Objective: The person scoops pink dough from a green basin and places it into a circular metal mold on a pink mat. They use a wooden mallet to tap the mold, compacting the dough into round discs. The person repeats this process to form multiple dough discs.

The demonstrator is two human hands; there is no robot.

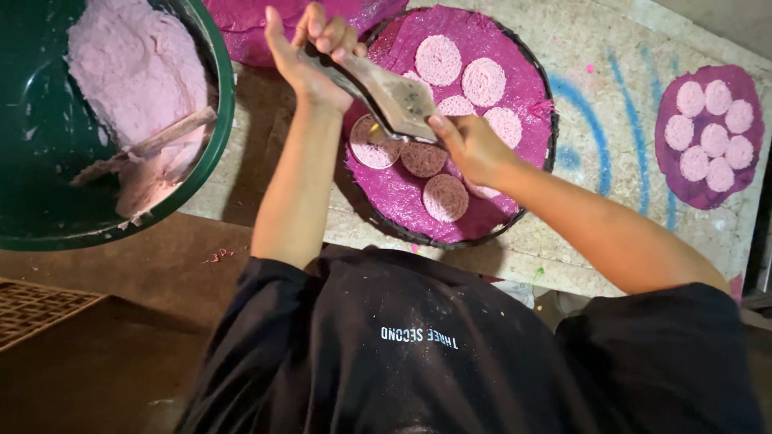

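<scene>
Pale speckled worktop (579, 233) is spanning the upper right w/ blue curved lines (599, 120) showing on it, plus small flecks of pink & green. Brown board (265, 120) is lying btwn the worktop & a brown surface (104, 281) that is filling the lower left. Woven lattice panel (32, 309) is poking in at the left edge. Light is falling from above, brightening the worktop, while the lower left is sitting in dim shadow. Dark gap is showing along the far right edge.

L hand (310, 56) raised, fingers curled, thumb up, forearm straight out. R hand (470, 145) just beside it, thumb pressed forward, elbow bent; both bare-armed.
</scene>
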